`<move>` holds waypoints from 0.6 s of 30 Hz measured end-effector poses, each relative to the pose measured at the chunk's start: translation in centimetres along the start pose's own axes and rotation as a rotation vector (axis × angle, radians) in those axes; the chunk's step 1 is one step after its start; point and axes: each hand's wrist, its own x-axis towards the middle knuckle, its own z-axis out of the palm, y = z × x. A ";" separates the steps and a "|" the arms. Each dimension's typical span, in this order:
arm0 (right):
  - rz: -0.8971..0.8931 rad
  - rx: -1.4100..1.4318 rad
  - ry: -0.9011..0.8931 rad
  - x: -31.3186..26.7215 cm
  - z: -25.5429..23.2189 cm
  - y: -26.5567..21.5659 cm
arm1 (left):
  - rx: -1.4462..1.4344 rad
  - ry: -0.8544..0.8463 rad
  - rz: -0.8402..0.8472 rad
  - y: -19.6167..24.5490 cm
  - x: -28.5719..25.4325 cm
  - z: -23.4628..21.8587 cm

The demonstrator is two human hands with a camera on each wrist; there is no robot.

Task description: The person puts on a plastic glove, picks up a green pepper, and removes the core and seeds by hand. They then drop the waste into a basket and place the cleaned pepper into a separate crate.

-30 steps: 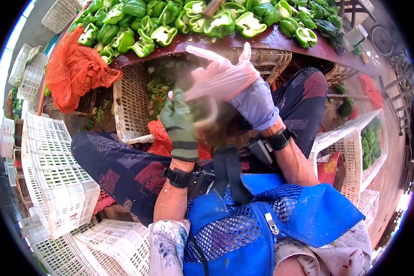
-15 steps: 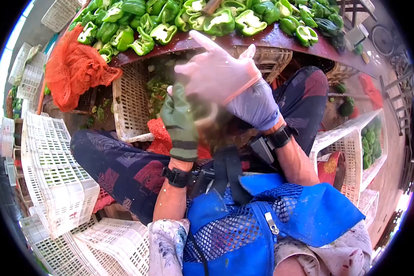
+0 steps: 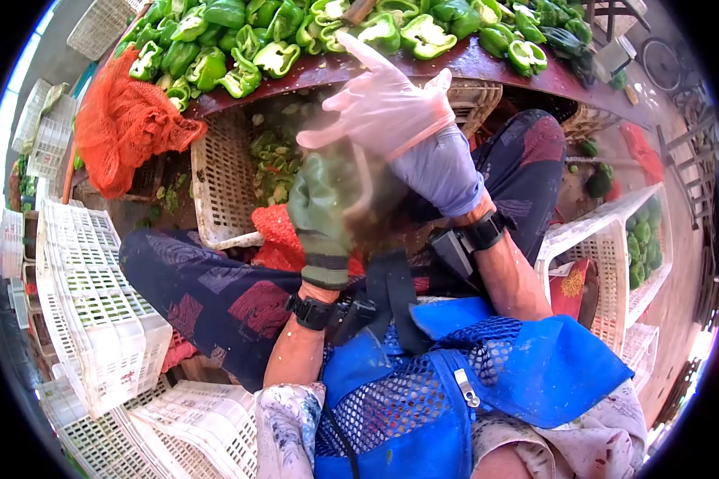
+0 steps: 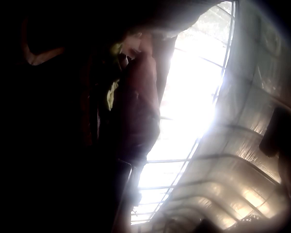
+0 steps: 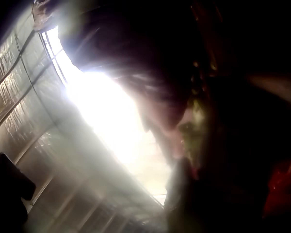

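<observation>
- Across the top of the frame curves the worktop, bearing a long heap of green peppers, many cut in half.
- Below its edge, left of centre, a white crate stands tilted, with a red mesh at its lower right; both lie beneath the level of the work.
- At the upper centre, the right hand reaches diagonally from lower right to upper left, fingers spread and grasping nothing. Its index finger overlaps the worktop's edge in the head view.
- Over that hand's fingers and palm is a pale thin glove, lavender toward the wrist; whether that is one glove or two layers, I cannot tell. Its long axis follows the hand, wrist end lower right, finger ends upper left.
- Just left of centre, the left hand, in a green glove with a striped cuff, points almost straight up the frame. Blur hides its fingertips, so whether it grasps anything cannot be told; both wrist views are too dark to help.
- Smallest, and probably decisive, is the space at the pale glove's finger ends: the left hand lies just below them, nearer to them than to the lavender wrist end. Touching or apart, the blur conceals.
</observation>
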 end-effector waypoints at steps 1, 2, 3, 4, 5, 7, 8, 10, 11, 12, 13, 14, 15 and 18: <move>0.002 -0.266 -0.054 -0.2 -1.3 -0.6 | 0.031 -0.011 0.003 0.2 0.0 -0.1; 0.003 -0.405 -0.041 -0.4 -1.7 -0.8 | 0.061 -0.022 0.008 0.3 -0.1 0.0; 0.006 -0.543 -0.029 -0.6 -2.0 -1.0 | 0.183 -0.022 0.127 0.3 -0.2 0.1; 0.007 -0.549 0.051 -1.2 -2.2 -1.1 | 0.307 -0.018 0.245 0.2 -0.5 0.3; 0.009 -0.552 0.131 -1.6 -2.1 -1.0 | 0.374 -0.031 0.297 0.7 -0.9 0.8; -0.009 -0.718 0.204 -1.8 -2.0 -0.6 | 0.521 -0.062 0.461 1.7 -1.9 2.2; -0.019 -0.802 0.239 -1.8 -1.9 -0.4 | 0.601 -0.085 0.573 2.0 -2.2 3.1; -0.035 -0.971 0.309 -1.8 -1.5 0.0 | 0.918 -0.152 0.796 2.9 -2.0 3.9; -0.064 -1.255 0.225 -2.0 -1.7 0.2 | 0.961 -0.149 0.779 2.9 -1.8 4.0; -0.118 -1.564 0.155 -2.1 -1.8 0.4 | 1.006 -0.144 0.761 2.8 -1.7 4.0; -0.202 -1.841 0.100 -2.3 -1.9 0.5 | 1.051 -0.138 0.744 2.8 -1.7 4.0; -0.185 -1.697 0.076 -1.7 -1.3 1.0 | 1.144 -0.156 0.806 3.1 -1.6 3.9; -0.158 -1.540 0.005 -1.1 -1.4 1.3 | 1.238 -0.175 0.867 3.4 -1.6 3.8; -0.038 -1.032 -0.263 1.5 -3.1 0.9 | 1.353 -0.183 0.982 3.3 -1.7 3.5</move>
